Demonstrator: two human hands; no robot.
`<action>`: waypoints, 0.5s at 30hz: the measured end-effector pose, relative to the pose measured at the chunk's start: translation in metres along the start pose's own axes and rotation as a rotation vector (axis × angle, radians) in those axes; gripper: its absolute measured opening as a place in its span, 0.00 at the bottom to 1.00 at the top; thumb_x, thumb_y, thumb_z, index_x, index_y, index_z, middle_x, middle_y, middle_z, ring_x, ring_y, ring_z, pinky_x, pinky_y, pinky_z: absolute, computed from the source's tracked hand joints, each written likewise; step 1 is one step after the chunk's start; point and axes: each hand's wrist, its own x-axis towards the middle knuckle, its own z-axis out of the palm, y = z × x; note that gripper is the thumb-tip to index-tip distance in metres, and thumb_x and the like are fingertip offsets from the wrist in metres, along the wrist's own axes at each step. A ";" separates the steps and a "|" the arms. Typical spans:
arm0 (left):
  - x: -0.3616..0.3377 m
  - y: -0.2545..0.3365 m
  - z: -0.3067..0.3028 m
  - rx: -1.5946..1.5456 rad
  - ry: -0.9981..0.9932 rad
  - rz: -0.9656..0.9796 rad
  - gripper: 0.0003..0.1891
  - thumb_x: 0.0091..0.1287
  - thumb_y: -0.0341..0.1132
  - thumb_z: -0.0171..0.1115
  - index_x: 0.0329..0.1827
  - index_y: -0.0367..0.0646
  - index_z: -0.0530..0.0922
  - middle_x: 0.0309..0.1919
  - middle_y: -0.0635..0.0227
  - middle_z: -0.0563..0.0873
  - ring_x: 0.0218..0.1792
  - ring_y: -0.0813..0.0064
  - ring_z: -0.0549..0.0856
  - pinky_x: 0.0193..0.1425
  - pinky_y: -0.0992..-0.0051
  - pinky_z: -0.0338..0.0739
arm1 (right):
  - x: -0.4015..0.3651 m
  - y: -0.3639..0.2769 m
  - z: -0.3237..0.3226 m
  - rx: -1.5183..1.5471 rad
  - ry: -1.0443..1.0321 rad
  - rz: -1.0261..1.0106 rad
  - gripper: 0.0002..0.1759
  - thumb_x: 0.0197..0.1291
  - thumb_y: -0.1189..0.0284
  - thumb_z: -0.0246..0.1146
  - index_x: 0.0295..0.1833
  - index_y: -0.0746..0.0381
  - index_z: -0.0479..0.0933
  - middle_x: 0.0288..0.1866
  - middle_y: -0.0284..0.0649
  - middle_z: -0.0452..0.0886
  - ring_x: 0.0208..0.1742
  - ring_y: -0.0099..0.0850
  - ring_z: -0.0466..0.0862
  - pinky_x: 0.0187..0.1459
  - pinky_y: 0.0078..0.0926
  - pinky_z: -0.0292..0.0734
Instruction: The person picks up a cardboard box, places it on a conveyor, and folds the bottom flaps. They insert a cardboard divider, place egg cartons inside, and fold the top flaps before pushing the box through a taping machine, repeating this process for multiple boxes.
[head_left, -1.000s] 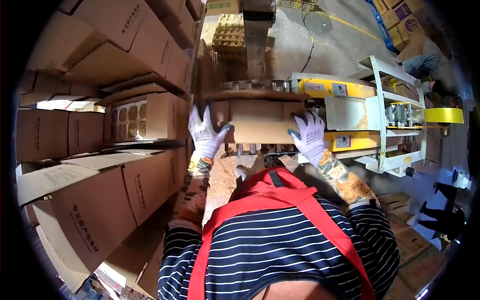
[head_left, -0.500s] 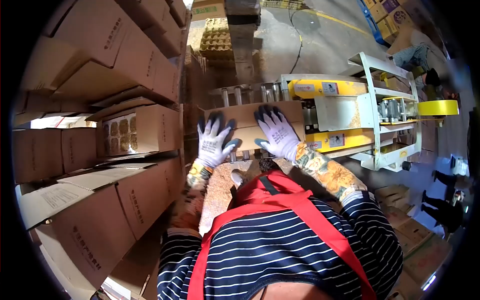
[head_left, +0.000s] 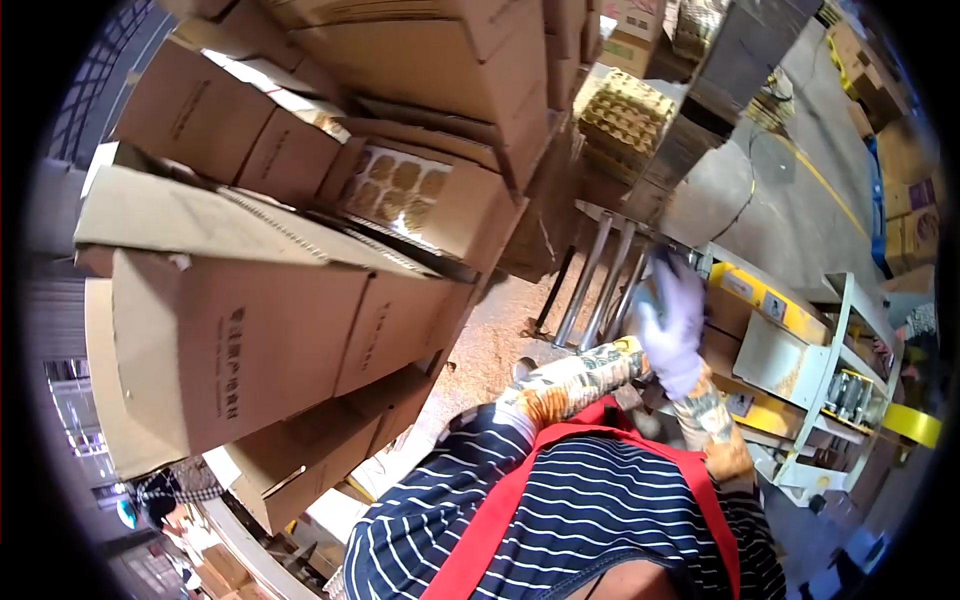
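Observation:
My right hand (head_left: 680, 335), in a white glove with dark fingertips, is smeared by motion above the near end of the carton sealing machine (head_left: 785, 350). My left hand (head_left: 648, 300) overlaps it and is mostly hidden, at the end of the flowered sleeve (head_left: 590, 378). Whether the fingers of either are closed cannot be made out. Just right of the hands, a brown carton (head_left: 720, 350) lies between the yellow side guards of the machine. Metal rollers (head_left: 600, 285) run beside the hands on the left.
Printed cartons (head_left: 270, 350) are stacked on the left. One open carton (head_left: 470, 215) holds a tray with round, brownish contents (head_left: 400, 185). Egg-tray-like sheets (head_left: 625, 115) are piled beyond the rollers. Yellow tape (head_left: 912, 425) sits at the machine's far end.
The view has swung left, bringing more of the stacked cartons in. My hands, earlier flat and apart on the carton, are off its top and close together. The carton lies further into the machine.

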 end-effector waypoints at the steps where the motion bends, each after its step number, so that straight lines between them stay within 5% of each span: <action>1: -0.083 0.073 0.005 0.355 -0.160 -0.049 0.34 0.72 0.52 0.52 0.74 0.39 0.64 0.74 0.57 0.68 0.75 0.65 0.66 0.80 0.66 0.58 | 0.026 -0.025 0.013 0.241 -0.149 -0.120 0.31 0.51 0.66 0.68 0.63 0.62 0.77 0.65 0.49 0.75 0.67 0.50 0.72 0.70 0.49 0.63; 4: -0.179 0.164 0.040 0.386 -0.260 -0.006 0.36 0.78 0.51 0.51 0.78 0.32 0.56 0.75 0.54 0.65 0.73 0.68 0.69 0.78 0.72 0.60 | 0.076 -0.093 0.080 0.092 -0.255 -0.572 0.37 0.53 0.63 0.66 0.70 0.61 0.70 0.66 0.45 0.74 0.70 0.44 0.71 0.73 0.48 0.60; 6: -0.152 0.117 -0.014 0.098 0.161 0.055 0.30 0.78 0.47 0.50 0.76 0.36 0.61 0.72 0.56 0.70 0.68 0.69 0.73 0.74 0.71 0.66 | 0.085 -0.121 0.133 -0.103 -0.418 -0.535 0.41 0.53 0.58 0.66 0.72 0.63 0.67 0.71 0.49 0.69 0.74 0.50 0.66 0.77 0.53 0.51; 9: -0.088 0.108 -0.094 -0.343 0.780 0.429 0.23 0.80 0.39 0.48 0.74 0.41 0.68 0.66 0.59 0.78 0.62 0.72 0.79 0.68 0.69 0.73 | 0.097 -0.123 0.186 0.107 -0.349 -0.634 0.34 0.54 0.60 0.66 0.68 0.59 0.72 0.69 0.46 0.74 0.73 0.47 0.68 0.79 0.55 0.48; 11: -0.091 0.146 -0.094 -0.123 0.622 0.772 0.26 0.81 0.49 0.45 0.75 0.43 0.66 0.71 0.65 0.73 0.68 0.69 0.73 0.74 0.68 0.65 | 0.091 -0.113 0.197 0.119 -0.321 -0.656 0.25 0.55 0.61 0.66 0.58 0.57 0.78 0.63 0.40 0.80 0.71 0.39 0.72 0.79 0.54 0.49; 15: -0.098 0.162 -0.132 -0.026 0.496 0.821 0.22 0.80 0.47 0.47 0.69 0.43 0.70 0.64 0.66 0.76 0.65 0.67 0.73 0.71 0.66 0.63 | 0.074 -0.101 0.156 0.203 -0.145 -0.684 0.24 0.49 0.62 0.65 0.54 0.58 0.80 0.57 0.42 0.83 0.63 0.40 0.79 0.76 0.48 0.60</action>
